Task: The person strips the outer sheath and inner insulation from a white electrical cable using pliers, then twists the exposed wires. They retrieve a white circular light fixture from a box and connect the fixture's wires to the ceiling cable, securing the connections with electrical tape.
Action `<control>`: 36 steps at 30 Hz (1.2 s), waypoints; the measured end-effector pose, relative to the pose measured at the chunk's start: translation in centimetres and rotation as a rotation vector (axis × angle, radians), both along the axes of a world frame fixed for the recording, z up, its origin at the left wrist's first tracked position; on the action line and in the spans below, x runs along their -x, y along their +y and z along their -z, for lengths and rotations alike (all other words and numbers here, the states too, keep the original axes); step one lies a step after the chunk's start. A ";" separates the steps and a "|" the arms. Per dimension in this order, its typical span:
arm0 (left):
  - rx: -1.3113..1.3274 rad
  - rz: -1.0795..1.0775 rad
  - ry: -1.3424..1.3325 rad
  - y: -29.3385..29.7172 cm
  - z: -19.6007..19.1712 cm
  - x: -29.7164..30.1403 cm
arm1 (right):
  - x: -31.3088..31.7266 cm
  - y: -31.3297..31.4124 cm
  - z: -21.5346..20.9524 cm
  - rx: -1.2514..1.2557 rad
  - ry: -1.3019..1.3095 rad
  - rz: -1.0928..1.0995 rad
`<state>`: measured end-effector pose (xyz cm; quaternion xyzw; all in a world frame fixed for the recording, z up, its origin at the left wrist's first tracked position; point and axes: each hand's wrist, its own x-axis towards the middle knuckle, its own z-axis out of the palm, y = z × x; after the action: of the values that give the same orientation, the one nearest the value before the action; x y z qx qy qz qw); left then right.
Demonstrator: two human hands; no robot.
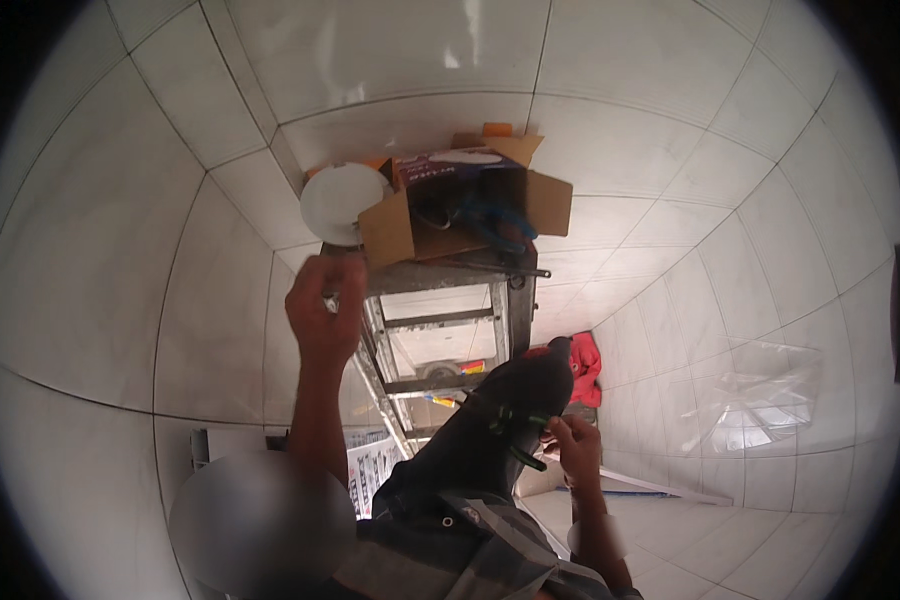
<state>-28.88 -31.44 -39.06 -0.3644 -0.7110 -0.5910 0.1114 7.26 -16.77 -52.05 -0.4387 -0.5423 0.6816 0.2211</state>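
Note:
My right hand (575, 445) is closed on pliers with green and black handles (528, 457), held against my dark-trousered leg; the jaws are hard to make out. Up at the top corner of the stepladder (515, 300), my left hand (330, 300) has its fingers curled. What they hold, if anything, is too dim to see. Just beyond them leans a white round disc (342, 203), like a flat lamp. To its right, an opened cardboard box (385, 228) rests on the ladder top, with a blue-handled tool (500, 222) inside.
A thin dark rod (505, 268) lies along the ladder's top edge. Low beside my leg is a red cloth (585, 365). Clear plastic wrapping (770, 400) lies at the right. A large blurred round shape (255, 520) fills the lower left. Tiled walls (410, 50) stand close around.

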 end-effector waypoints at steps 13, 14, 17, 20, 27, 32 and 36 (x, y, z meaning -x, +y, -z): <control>0.571 1.850 -0.385 0.6 -3.6 -11.5 | -0.7 -0.3 0.9 -0.103 -0.027 -0.046; 0.526 1.906 -0.309 1.0 -3.0 -11.9 | -0.7 -0.3 0.8 -0.157 -0.054 -0.058; 0.825 1.872 -0.389 2.1 -4.1 -11.6 | -1.4 -0.4 0.9 -0.339 -0.174 -0.120; 0.832 1.988 -0.267 3.2 -4.5 -12.1 | -0.6 -1.6 -0.8 -0.473 -0.146 -0.039; 0.871 2.024 -0.044 5.4 -5.9 -13.9 | -0.9 -3.4 -3.7 -0.880 -0.211 -0.232; 1.125 1.926 0.196 5.8 -7.7 -14.4 | -0.8 -3.4 -3.4 -1.004 -0.201 -0.303; 1.223 1.797 0.316 5.4 -10.7 -13.9 | -0.8 -3.5 -3.7 -0.955 -0.196 -0.299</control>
<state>-14.99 -26.01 -28.32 -0.8148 -0.3366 0.0490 -0.4694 8.08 -20.29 -48.31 -0.2680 -0.8684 0.3376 0.2450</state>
